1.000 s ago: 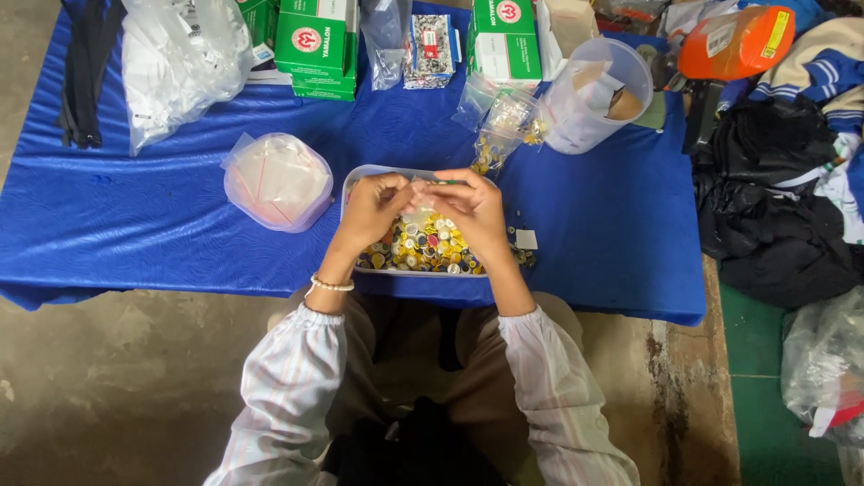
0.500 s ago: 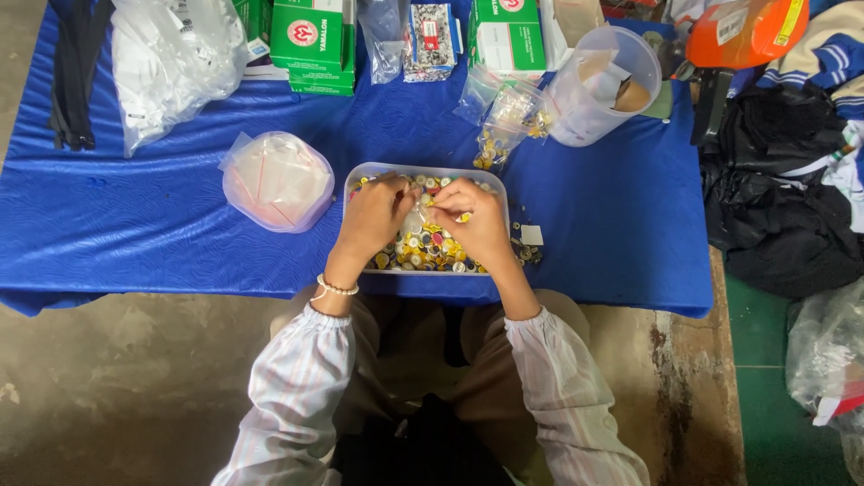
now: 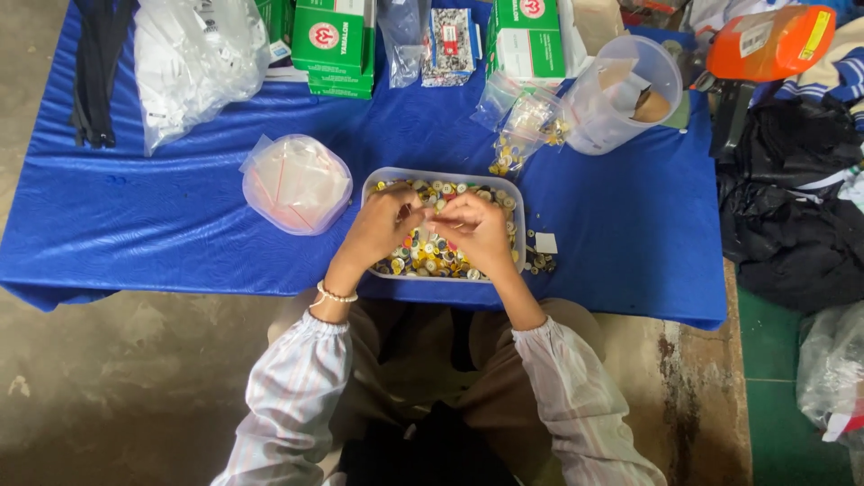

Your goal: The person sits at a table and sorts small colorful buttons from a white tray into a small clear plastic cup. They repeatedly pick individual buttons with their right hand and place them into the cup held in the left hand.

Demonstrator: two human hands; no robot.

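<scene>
A clear rectangular tub (image 3: pixel 443 175) full of several small coloured buttons (image 3: pixel 430 254) sits on a blue cloth near its front edge. Both my hands hover over the tub with fingertips meeting at its middle. My left hand (image 3: pixel 382 225), with a bead bracelet on the wrist, pinches something small that I cannot make out. My right hand (image 3: pixel 477 229) has its fingers curled against the left hand's fingertips, seemingly on the same small piece.
A round lidded plastic container (image 3: pixel 295 183) stands left of the tub. A small bag of buttons (image 3: pixel 522 135), a clear jug (image 3: pixel 625 94), green boxes (image 3: pixel 335 40) and plastic bags (image 3: pixel 193 54) lie farther back. Dark clothing (image 3: pixel 792 207) is piled at right. A few loose buttons (image 3: pixel 538 261) lie beside the tub.
My hands stay over the tub with fingers working together. The view has shifted slightly, so everything sits lower in the frame.
</scene>
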